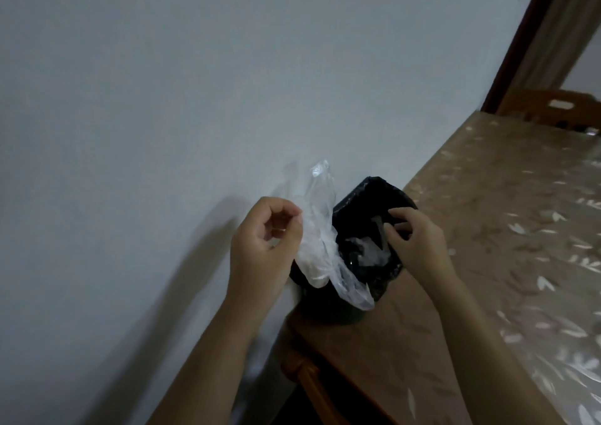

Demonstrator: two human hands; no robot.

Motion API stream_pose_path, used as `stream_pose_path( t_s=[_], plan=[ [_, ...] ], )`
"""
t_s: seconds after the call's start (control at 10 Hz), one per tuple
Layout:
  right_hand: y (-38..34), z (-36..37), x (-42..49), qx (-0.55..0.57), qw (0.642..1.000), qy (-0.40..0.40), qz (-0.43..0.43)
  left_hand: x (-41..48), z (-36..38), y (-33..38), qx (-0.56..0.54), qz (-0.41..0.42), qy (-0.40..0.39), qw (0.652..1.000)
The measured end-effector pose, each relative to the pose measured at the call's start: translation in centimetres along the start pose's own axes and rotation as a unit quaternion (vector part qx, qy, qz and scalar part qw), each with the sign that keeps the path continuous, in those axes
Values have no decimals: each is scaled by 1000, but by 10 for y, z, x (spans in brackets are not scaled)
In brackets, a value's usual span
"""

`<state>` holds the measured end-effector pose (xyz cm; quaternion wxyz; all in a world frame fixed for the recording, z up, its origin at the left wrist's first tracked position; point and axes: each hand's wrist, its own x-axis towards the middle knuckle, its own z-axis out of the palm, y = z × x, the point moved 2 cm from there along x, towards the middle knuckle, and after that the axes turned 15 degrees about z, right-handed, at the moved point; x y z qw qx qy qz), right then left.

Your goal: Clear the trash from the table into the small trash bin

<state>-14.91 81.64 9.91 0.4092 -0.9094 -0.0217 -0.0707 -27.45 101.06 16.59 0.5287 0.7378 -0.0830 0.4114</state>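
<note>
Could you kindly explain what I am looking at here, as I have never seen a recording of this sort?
There is no machine: a person wears a camera on the head, so the one picture looks down at their own two bare hands. The left hand pinches a clear plastic bag, which hangs over the near rim of a small trash bin lined with a black bag. The right hand reaches into the bin's mouth, where more clear plastic already lies. The bin stands at the corner of a table with a leaf-patterned cover, against a white wall.
</note>
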Motion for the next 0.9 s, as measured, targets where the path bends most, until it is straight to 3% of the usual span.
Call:
stream_pose_path(
  t_s=[0.2, 0.4, 0.6, 0.7, 0.8, 0.9],
  plan=[
    [23, -31, -19, -24, 997, 71, 31, 30, 33, -18, -18, 26, -55, 998],
    [40, -56, -42, -37, 991, 121, 52, 50, 76, -46, 52, 57, -129, 989],
    [45, -64, -61, -31, 990, 129, 54, 57, 103, -62, 170, 142, -208, 953],
    [45, -65, -68, -43, 989, 124, 68, 54, 112, -77, 227, 149, -285, 919],
    [46, -63, -74, -55, 987, 130, 83, 44, 111, -83, 262, 156, -315, 899],
    [42, -58, -76, -41, 988, 128, 73, 26, 105, -82, 247, 204, -296, 900]
  ],
)
